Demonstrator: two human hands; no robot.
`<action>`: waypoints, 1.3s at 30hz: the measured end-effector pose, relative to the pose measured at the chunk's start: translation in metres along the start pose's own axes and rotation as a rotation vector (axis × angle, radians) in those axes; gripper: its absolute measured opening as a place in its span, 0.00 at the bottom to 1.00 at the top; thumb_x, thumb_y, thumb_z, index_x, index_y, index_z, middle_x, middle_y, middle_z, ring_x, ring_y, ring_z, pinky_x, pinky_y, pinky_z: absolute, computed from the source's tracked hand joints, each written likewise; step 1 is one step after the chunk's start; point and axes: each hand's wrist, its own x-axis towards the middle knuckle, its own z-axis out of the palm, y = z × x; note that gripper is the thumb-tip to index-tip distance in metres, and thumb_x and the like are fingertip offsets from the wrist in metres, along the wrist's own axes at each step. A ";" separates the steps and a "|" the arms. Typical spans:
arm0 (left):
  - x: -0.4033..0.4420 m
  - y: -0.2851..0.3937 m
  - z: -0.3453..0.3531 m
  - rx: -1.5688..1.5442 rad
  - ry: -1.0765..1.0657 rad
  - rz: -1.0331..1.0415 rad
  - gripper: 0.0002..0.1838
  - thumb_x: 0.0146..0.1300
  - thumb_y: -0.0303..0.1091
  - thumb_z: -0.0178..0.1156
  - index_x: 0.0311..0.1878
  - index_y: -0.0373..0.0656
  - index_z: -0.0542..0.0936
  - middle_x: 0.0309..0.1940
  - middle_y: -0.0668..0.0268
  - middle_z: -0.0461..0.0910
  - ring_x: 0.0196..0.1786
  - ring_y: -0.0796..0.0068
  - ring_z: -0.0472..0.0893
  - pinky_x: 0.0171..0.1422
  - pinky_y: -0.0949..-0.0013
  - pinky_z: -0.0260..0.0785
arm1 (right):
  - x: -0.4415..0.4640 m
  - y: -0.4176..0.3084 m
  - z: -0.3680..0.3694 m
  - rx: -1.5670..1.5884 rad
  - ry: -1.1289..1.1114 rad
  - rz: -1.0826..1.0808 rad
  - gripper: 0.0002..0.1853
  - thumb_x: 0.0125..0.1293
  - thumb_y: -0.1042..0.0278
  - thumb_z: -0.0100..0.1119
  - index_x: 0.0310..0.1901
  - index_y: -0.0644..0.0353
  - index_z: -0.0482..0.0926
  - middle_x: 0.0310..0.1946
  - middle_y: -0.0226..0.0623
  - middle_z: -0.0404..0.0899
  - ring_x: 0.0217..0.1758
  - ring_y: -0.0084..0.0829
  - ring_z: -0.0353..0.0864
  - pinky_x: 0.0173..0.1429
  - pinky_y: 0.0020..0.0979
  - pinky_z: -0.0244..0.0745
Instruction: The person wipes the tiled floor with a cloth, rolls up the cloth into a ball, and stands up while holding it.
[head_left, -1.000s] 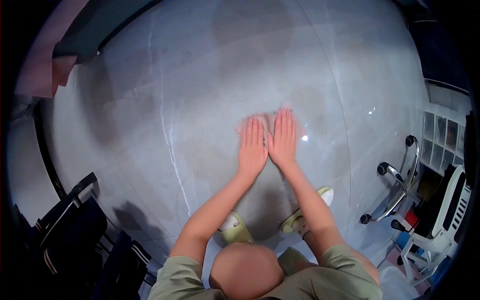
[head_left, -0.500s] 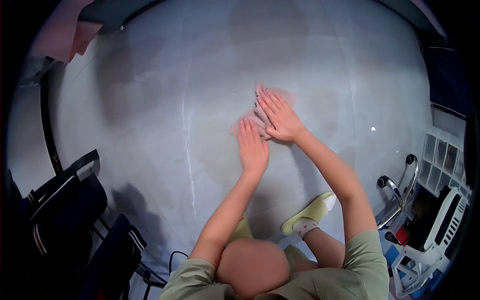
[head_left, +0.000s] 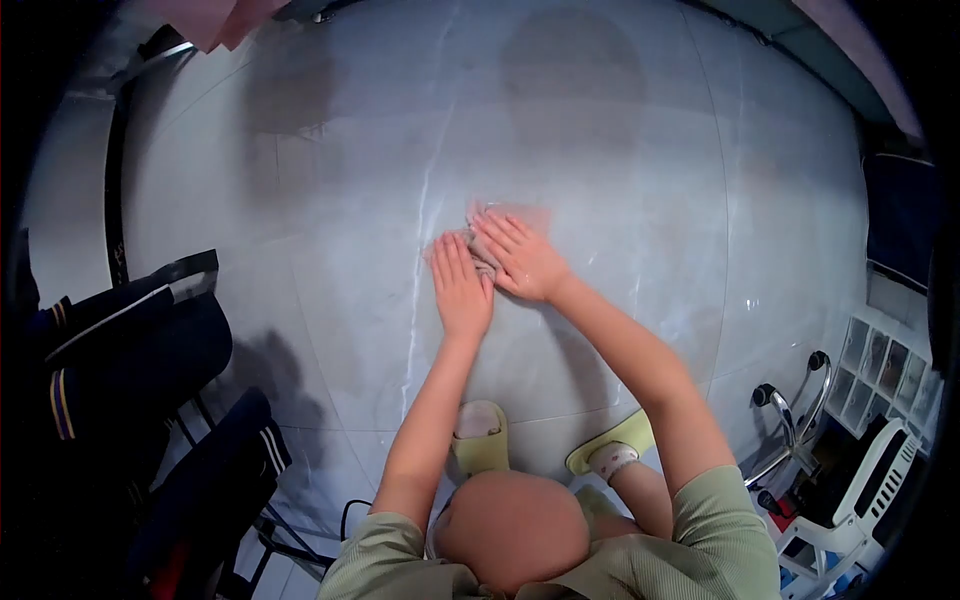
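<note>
A thin pinkish cloth (head_left: 520, 214) lies crumpled on the grey marbled tile floor (head_left: 560, 360). My left hand (head_left: 462, 295) rests on the cloth's left part, palm down, fingers stretched out. Palm down too, my right hand (head_left: 525, 262) presses on its middle and right part with the fingers extended. The hands lie side by side, the right one slightly farther forward. Folds of cloth show between them; the rest under the palms is hidden. Both hands are open, lying flat rather than wrapped round the cloth.
Yellow-green slippers (head_left: 485, 455) are on my feet just behind my hands. Dark clothing (head_left: 150, 345) hangs over chairs at left. At right stand a chrome castor base (head_left: 795, 420), a white plastic frame (head_left: 875, 470) and a clear-drawer organizer (head_left: 880, 370). Pink fabric (head_left: 225, 20) hangs at upper left.
Both hands have slid the cloth leftward across the floor, closer to the pale vein in the tile. The camera view has shifted, and more of the left slipper shows.
</note>
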 end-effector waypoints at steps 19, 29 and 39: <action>0.007 -0.037 -0.041 -0.237 0.177 0.030 0.37 0.44 0.35 0.69 0.62 0.45 0.70 0.62 0.58 0.67 0.63 0.53 0.66 0.68 0.54 0.58 | -0.011 -0.046 0.001 0.240 0.423 0.288 0.33 0.50 0.72 0.64 0.62 0.50 0.71 0.63 0.37 0.69 0.69 0.43 0.63 0.72 0.43 0.58; -0.008 -0.041 -0.036 -0.233 0.112 -0.043 0.33 0.45 0.34 0.70 0.59 0.44 0.74 0.51 0.61 0.74 0.54 0.59 0.72 0.57 0.59 0.65 | -0.017 -0.058 0.000 0.146 0.334 0.593 0.40 0.46 0.64 0.69 0.65 0.54 0.66 0.50 0.45 0.69 0.51 0.45 0.70 0.57 0.40 0.69; 0.015 -0.041 -0.028 -0.212 0.159 0.063 0.24 0.47 0.27 0.65 0.52 0.41 0.77 0.43 0.61 0.75 0.46 0.59 0.73 0.51 0.59 0.65 | 0.032 -0.068 0.006 0.071 0.142 0.513 0.37 0.47 0.68 0.67 0.64 0.48 0.68 0.50 0.48 0.69 0.51 0.50 0.69 0.55 0.43 0.69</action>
